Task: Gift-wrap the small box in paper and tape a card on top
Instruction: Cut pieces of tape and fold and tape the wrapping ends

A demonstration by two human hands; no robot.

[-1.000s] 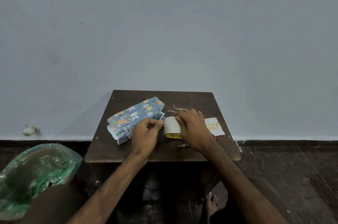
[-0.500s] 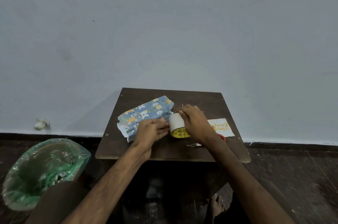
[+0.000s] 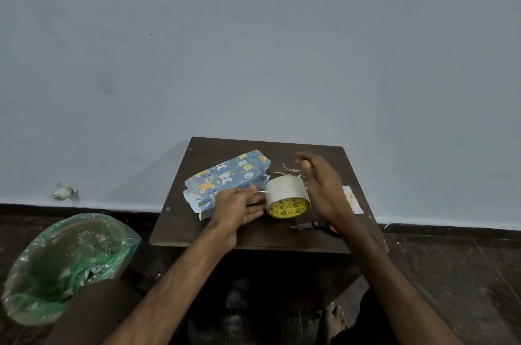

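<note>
Looks like you're maybe halfway: box (image 3: 228,175) sits papered on the table (image 3: 253,234) with its ends not folded yet, your left grip (image 3: 239,206) pinches the tape roll (image 3: 286,191) at its loose end, right grip (image 3: 321,184) hangs released beside it, card (image 3: 352,200) untaped at the right edge.

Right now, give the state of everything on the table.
wrapped box: lying flat, one end unsealed.
tape roll: lying on its side.
left hand: pinches the tape roll's free end.
right hand: open, beside the roll.
card: lying flat, not taped on.
</note>
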